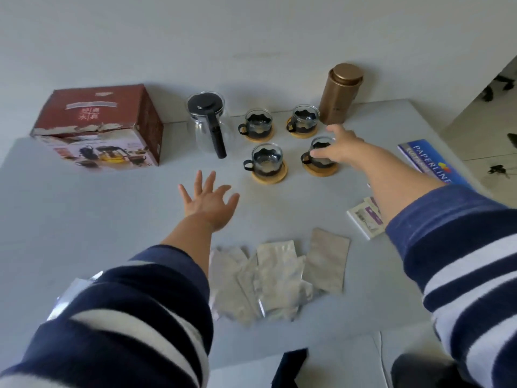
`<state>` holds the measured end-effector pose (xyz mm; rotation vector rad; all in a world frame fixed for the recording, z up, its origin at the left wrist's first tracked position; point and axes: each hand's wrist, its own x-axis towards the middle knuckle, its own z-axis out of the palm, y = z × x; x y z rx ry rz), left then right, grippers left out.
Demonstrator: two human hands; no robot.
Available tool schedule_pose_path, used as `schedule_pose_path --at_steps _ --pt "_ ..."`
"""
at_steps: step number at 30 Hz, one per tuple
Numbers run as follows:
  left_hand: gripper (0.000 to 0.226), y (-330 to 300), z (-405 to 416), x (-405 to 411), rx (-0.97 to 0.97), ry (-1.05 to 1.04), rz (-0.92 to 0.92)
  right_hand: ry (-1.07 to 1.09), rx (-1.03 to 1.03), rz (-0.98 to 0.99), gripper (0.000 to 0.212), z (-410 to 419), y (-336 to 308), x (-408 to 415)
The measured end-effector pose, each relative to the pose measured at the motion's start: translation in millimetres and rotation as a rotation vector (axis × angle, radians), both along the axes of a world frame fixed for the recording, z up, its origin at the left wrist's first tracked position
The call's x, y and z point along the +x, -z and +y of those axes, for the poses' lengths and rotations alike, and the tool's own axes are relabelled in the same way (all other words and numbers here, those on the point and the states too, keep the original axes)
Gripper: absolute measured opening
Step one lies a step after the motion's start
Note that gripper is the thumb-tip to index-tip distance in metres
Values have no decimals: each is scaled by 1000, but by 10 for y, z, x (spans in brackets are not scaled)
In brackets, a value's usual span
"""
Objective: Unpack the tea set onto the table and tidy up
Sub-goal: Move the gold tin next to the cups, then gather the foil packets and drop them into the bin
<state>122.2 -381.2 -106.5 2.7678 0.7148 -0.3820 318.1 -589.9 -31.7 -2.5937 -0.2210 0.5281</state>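
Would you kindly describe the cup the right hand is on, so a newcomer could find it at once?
Start at the tall bronze tin canister by the wall. Before it, four glass cups on round wooden coasters form a square. The wanted cup is the near right one, the only one the right hand grips.

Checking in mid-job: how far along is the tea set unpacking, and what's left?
Mostly done: the glass teapot and four cups on coasters stand on the table. In hand: the right hand grips the near-right cup; the left hand hovers open. Left: foil packets and the box look untidied.
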Motion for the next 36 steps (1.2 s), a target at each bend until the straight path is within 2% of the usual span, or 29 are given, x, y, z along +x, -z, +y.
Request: schedule_pose_path --at_steps 4,9,14,17,21,26,28,30,33,35,36 --pt "63 -153 290 -685 28 -78 5 -39 50 98 83 23 156 -777" --pt "74 -31 531 -1569 44 -242 87 -38 -202 121 82 -84 562 -1558" --pt "95 169 667 -2328 27 -457 156 -12 -362 157 103 -237 847 -2074" --pt "103 275 574 -2577 -28 -536 181 -27 -426 169 109 -226 980 -2309" --pt "103 259 296 -2505 -11 -537 133 -21 -392 156 106 16 964 -2578" --pt "98 218 -169 -2160 -85 -426 106 -72 -310 201 62 460 902 -2952" --pt "91 217 -308 -2043 -84 -357 99 -74 -236 206 51 612 914 -3028" --pt "81 218 -350 -1946 -122 -332 42 -53 -167 189 56 688 884 -3033" --pt "62 213 -291 -1830 -287 -369 -113 22 -143 117 70 651 833 -2965" --pt "59 191 -240 -1775 -340 -396 -163 87 -132 98 81 607 814 -2904" --pt "63 174 -221 -1754 -349 -399 -166 112 -135 125 95 600 801 -2874"
